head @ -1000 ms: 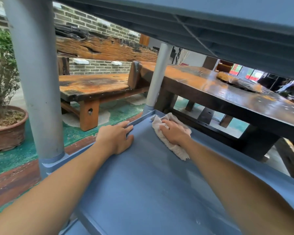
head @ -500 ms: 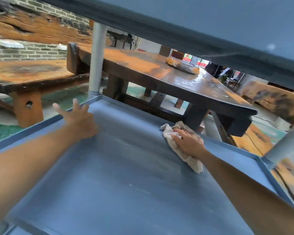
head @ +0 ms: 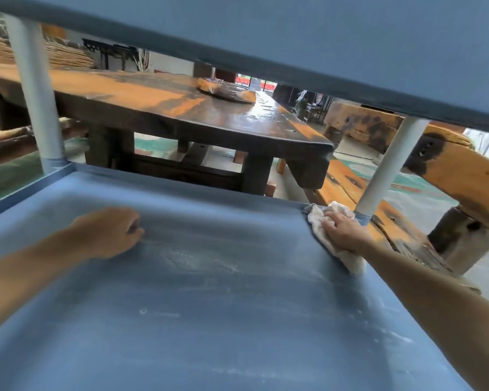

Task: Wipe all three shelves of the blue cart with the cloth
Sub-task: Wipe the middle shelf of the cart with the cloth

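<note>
The right hand (head: 343, 231) has its fingers spread flat on top of the crumpled off-white cloth (head: 333, 246), pressing it down rather than gripping it. The cloth sits jammed into the far right corner of the blue plastic cart shelf (head: 209, 320), right up against the raised lip, with the pale grey corner post (head: 384, 170) just beside it. The left hand (head: 110, 231) rests on the shelf nearer the far left side, fingers curled under into a loose fist, holding nothing. Between the two hands there's a wide stretch of bare shelf, streaked with whitish smears and dusty patches. The upper blue shelf (head: 350, 52) hangs low overhead, so the gap is pretty tight. The cloth looks bunched and nubby, one end trailing back along the right edge. Past the far lip there's a dark wooden table (head: 181, 108).
</note>
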{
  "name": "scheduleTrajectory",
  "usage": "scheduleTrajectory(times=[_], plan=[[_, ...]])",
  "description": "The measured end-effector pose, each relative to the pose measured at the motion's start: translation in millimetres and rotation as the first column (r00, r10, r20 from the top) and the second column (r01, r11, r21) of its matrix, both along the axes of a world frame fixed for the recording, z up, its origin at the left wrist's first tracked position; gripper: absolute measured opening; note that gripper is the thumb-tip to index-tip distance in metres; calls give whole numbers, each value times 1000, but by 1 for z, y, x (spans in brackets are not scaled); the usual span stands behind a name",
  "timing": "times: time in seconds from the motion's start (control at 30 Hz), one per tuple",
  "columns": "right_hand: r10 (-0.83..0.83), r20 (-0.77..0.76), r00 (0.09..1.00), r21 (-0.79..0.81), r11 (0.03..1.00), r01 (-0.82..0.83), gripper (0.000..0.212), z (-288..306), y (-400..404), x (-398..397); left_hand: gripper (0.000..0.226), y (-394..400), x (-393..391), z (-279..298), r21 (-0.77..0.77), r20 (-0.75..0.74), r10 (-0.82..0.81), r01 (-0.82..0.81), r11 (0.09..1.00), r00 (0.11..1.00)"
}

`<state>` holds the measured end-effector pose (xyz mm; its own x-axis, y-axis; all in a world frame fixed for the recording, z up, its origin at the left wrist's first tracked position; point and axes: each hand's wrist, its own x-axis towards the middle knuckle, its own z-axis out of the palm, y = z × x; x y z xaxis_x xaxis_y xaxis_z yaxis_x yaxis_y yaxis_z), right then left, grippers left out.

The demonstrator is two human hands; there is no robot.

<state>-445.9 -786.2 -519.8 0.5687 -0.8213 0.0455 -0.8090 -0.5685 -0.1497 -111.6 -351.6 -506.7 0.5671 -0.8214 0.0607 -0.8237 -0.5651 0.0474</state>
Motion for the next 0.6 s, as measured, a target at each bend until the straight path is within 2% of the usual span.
scheduleTrajectory(times=[0.27, 0.4, 0.53, 0.6], plan=[[57, -32, 998, -29, 998, -57, 51, 2, 12, -8, 24, -5, 23, -21, -25, 22, 15, -14, 1000, 1000], [49, -55, 997, -45, 998, -51, 53, 2, 23, -19, 19, 5, 53, -37, -150, -101, 32, -47, 988, 994], [-1, -81, 997, -170, 985, -13, 55, -1, 44, -30, 14, 6, 85, -57, -237, -197, 34, -82, 968, 980], [-41, -166, 985, -255, 967, -3, 63, 2, 55, -31, 14, 4, 101, -69, -300, -235, 26, -97, 949, 972]])
